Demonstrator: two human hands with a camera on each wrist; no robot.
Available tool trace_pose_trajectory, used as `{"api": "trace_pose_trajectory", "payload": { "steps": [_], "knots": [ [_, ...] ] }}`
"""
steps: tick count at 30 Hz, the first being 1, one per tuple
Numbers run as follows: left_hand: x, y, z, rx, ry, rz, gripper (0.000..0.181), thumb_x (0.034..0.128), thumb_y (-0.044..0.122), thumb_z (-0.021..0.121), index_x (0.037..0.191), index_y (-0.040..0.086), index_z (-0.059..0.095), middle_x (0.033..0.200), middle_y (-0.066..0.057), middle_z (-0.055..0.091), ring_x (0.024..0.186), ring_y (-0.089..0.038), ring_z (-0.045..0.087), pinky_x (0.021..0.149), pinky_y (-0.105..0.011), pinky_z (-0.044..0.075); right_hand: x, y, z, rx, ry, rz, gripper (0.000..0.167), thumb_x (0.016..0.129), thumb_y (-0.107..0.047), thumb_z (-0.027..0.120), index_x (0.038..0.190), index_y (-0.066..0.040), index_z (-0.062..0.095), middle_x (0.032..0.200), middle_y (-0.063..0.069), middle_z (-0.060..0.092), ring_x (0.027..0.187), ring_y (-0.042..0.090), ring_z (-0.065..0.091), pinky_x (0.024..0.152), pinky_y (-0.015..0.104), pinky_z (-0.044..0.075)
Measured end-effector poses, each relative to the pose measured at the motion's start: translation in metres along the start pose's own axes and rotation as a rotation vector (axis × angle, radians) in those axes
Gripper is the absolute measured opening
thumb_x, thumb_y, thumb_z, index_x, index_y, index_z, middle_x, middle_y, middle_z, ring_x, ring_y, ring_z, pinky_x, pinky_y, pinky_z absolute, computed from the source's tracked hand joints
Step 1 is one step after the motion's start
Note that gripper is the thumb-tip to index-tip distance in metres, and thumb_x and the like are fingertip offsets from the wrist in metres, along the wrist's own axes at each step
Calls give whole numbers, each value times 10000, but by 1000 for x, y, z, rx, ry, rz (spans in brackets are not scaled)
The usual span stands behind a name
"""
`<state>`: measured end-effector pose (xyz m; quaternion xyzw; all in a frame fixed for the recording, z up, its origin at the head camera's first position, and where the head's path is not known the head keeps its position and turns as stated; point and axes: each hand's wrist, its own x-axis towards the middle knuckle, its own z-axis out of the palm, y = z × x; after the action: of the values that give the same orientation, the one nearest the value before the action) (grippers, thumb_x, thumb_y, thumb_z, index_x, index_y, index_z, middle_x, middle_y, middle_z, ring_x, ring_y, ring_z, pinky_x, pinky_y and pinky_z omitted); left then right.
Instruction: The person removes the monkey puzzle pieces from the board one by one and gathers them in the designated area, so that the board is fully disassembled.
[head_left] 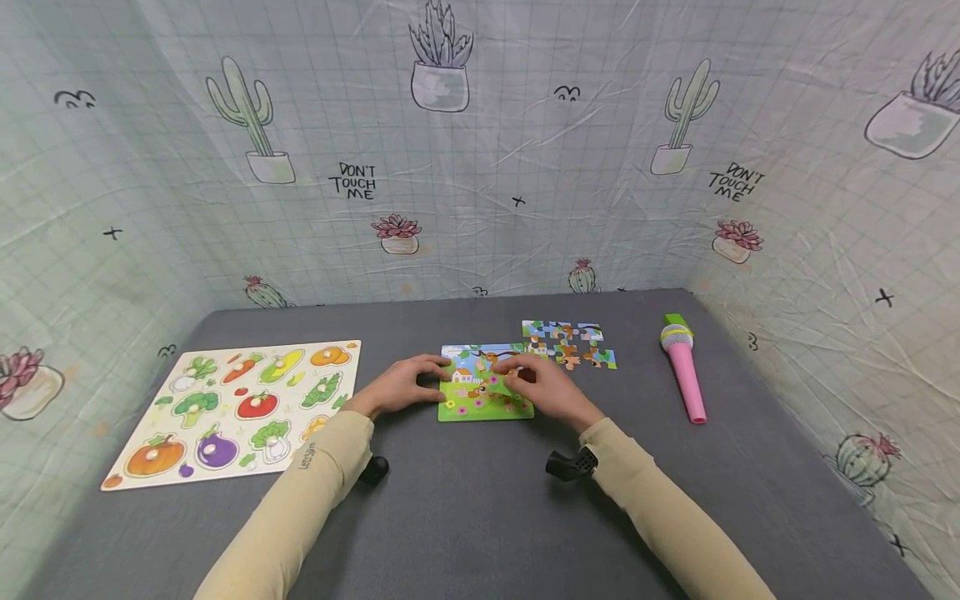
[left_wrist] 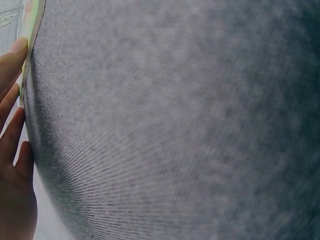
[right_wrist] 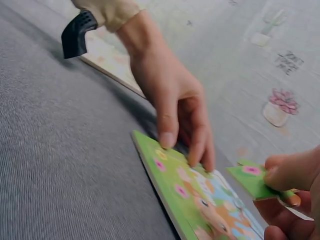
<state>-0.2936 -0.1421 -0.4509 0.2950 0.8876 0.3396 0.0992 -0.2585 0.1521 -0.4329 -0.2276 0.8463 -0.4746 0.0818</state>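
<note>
A jigsaw puzzle board (head_left: pixel 465 410) with a green meadow, a house and animals lies flat in the middle of the table. My left hand (head_left: pixel 401 386) rests its thumb and fingertips along the board's left edge, fingers fairly straight. Over the board's right part is my right hand (head_left: pixel 553 390). Its thumb and fingers pinch a green puzzle piece (right_wrist: pixel 250 181) with a pink flower, held above the board in the right wrist view. Loose puzzle pieces (head_left: pixel 567 357) lie behind and right of the board. The left wrist view shows mostly table, with the board's edge (left_wrist: pixel 35 25) at its left.
A vegetable puzzle board (head_left: pixel 247 408) lies on the left of the grey table (head_left: pixel 457 517), partly behind my left forearm. A pink toy microphone (head_left: pixel 686 379) with a green end block lies on the right. Patterned cloth (head_left: pixel 480 167) encloses the back and sides.
</note>
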Motion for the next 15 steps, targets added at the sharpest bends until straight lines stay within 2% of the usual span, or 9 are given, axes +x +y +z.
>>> {"api": "trace_pose_trajectory", "payload": {
  "steps": [4, 9, 12, 15],
  "knots": [
    [1, -2, -1, -1, -8, -14, 320, 873, 226, 754, 1161, 92, 704, 1440, -94, 502, 1360, -314, 414, 1109, -496, 349, -11, -2, -11, 38, 48, 37, 277, 966, -162, 637, 1227, -76, 671, 1223, 72, 625, 806, 231, 543, 691, 377, 456],
    [2, -5, -1, 2, -10, -17, 320, 878, 233, 751, 1163, 95, 703, 1444, -89, 498, 1363, -315, 410, 1111, -494, 347, -22, 13, -24, 30, 83, 73, 313, 963, -162, 641, 1264, -76, 650, 1278, 104, 608, 968, 237, 616, 775, 384, 515],
    [2, -6, -2, -5, -11, -2, 327, 880, 236, 748, 1168, 89, 701, 1445, -98, 495, 1365, -326, 404, 1110, -507, 344, -29, 24, -34, 5, 120, 101, 309, 972, -165, 627, 1272, -92, 645, 1284, 101, 595, 1031, 239, 601, 792, 361, 510],
    [1, -7, -3, 5, -8, 27, 331, 884, 251, 741, 1167, 85, 702, 1437, -106, 501, 1355, -338, 410, 1095, -519, 355, -37, 31, -45, -9, 166, 138, 304, 983, -151, 607, 1280, -89, 636, 1302, 113, 576, 1099, 290, 579, 826, 398, 505]
  ]
}}
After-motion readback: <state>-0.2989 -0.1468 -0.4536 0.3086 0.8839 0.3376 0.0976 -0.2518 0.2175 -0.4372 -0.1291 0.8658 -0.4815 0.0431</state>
